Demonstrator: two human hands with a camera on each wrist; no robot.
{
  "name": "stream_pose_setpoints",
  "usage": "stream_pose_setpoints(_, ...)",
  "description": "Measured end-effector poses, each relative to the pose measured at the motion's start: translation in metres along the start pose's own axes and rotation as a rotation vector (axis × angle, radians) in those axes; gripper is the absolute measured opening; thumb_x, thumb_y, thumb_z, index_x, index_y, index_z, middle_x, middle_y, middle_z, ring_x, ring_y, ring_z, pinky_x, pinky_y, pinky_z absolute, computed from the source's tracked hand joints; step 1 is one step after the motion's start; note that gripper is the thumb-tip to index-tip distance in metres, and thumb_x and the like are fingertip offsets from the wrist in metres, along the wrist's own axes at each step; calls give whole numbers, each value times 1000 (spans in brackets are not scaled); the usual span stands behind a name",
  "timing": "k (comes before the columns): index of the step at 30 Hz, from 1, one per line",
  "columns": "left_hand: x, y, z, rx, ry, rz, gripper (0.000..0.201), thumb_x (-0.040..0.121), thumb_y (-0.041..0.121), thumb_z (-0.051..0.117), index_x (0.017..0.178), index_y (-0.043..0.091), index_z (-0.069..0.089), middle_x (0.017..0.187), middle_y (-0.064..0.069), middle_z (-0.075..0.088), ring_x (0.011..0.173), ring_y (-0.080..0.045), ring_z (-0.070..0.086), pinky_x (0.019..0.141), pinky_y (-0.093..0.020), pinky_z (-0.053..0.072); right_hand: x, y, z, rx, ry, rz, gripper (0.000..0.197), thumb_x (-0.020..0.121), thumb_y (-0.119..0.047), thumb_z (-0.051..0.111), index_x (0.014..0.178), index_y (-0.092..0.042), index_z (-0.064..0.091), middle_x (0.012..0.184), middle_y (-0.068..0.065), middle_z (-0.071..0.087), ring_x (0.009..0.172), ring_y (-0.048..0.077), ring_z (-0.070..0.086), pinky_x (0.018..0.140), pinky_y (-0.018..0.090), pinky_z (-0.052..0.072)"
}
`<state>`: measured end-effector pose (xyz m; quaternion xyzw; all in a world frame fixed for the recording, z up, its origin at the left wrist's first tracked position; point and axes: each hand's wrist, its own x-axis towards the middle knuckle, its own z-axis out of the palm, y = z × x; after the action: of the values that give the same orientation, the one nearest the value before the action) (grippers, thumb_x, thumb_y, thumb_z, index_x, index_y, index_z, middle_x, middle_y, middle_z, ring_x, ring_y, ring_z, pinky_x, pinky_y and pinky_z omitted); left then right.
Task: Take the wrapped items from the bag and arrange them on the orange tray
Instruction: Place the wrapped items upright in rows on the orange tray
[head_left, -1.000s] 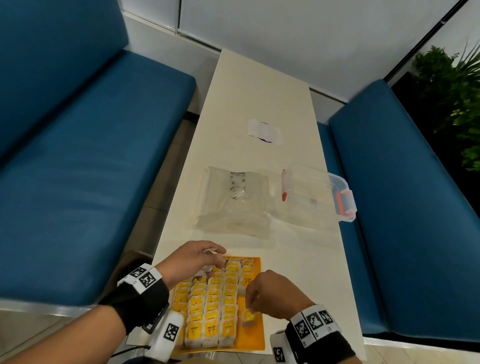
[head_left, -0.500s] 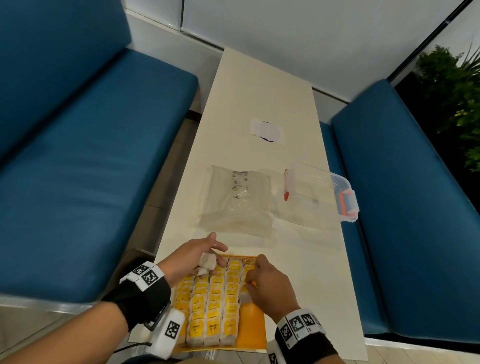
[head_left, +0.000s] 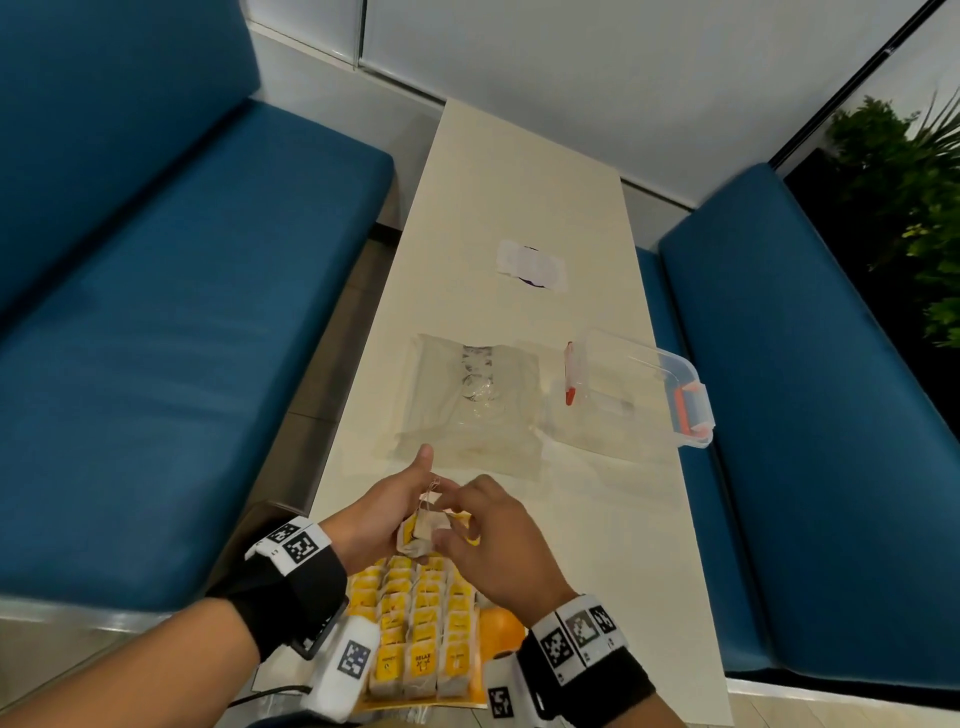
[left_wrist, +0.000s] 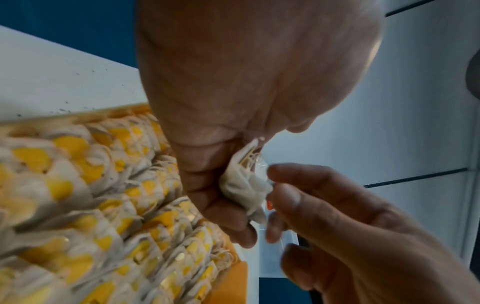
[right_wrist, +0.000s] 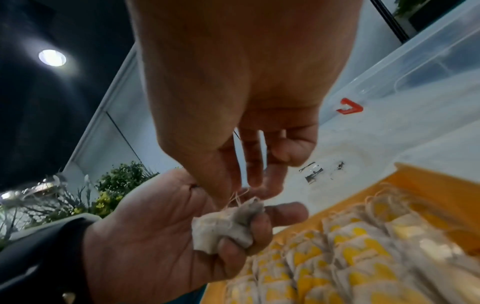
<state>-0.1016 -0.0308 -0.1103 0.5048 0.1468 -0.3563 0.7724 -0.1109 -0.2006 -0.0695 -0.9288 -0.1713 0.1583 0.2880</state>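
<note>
Wrapped item, a pale crumpled packet with loose threads at its top, is held above the far end of the orange tray, between both hands. The left hand has its fingers curled round the packet from the left, thumb pointing up and away; its grip is clenched on the packet. The right hand pinches the threads at the packet's top with thumb and forefinger, its other fingers loosely spread. On the tray below, rows of yellow-labelled packets lie packed edge to edge, covering its left and middle parts; a bare orange strip shows along the right side. Beyond the hands a flattened clear bag lies on the counter, and just right of it lies a clear plastic box with orange latches
</note>
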Motion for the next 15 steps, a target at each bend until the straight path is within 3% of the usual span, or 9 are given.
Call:
stream_pose_setpoints(2, 1, 1, 3, -12, -15, -5, 81, 97, 73, 29, 125, 6, 66, 119, -30, 69, 99, -35, 67, 80, -39, 53, 6, -5, 0, 64, -58, 97, 41, 86, -32, 68, 125, -38, 59, 105, -14, 52, 80, 3, 59, 79, 23, 50)
stream_pose_setpoints(4, 1, 3, 4, -5, -28, 0, 80, 97, 73, 29, 123, 8, 68, 113, -28, 71, 96, -34, 67, 76, -38, 53, 10, -5, 1, 102, -81, 187, 38, 84, -29, 70, 121, -32, 64, 105, -11, 52, 80, -1, 57, 74, 12, 45)
stream_pose_setpoints(7, 0, 4, 4, 19, -48, 3, 79, 98, 71, 29, 125, 7, 65, 101, -19, 72, 85, -31, 68, 69, -35, 54, 12, -5, 1, 181, -41, 222, 13, 80, -23, 72, 86, -33, 66, 98, -11, 55, 76, -1, 58, 68, 14, 48)
stream_pose_setpoints(10, -4, 3, 4, 72, -88, 19, 72, 101, 66, 30, 127, 7, 61, 86, -20, 71, 69, -28, 69, 65, -35, 50, 12, -5, -4, 240, 17, 218, 17, 82, -16, 72, 72, -27, 63, 87, -9, 64, 69, -8, 58, 63, 10, 42)
stream_pose_setpoints(12, -4, 1, 2, 123, -88, 69, 59, 101, 62, 44, 121, 11, 67, 89, -20, 72, 76, -30, 71, 73, -40, 48, 12, -5, -9, 292, 71, 223, 13, 83, -15, 72, 75, -22, 65, 77, -8, 65, 65, -7, 58, 62, 11, 43)
stream_pose_setpoints(15, -1, -4, -5, 214, -77, 157, 28, 93, 41, 71, 98, 14, 73, 97, -15, 73, 79, -23, 70, 68, -34, 49, 11, -2, -16, 399, 164, 250, 12, 81, -12, 73, 82, -22, 65, 72, -6, 63, 63, 1, 56, 62, 20, 49)
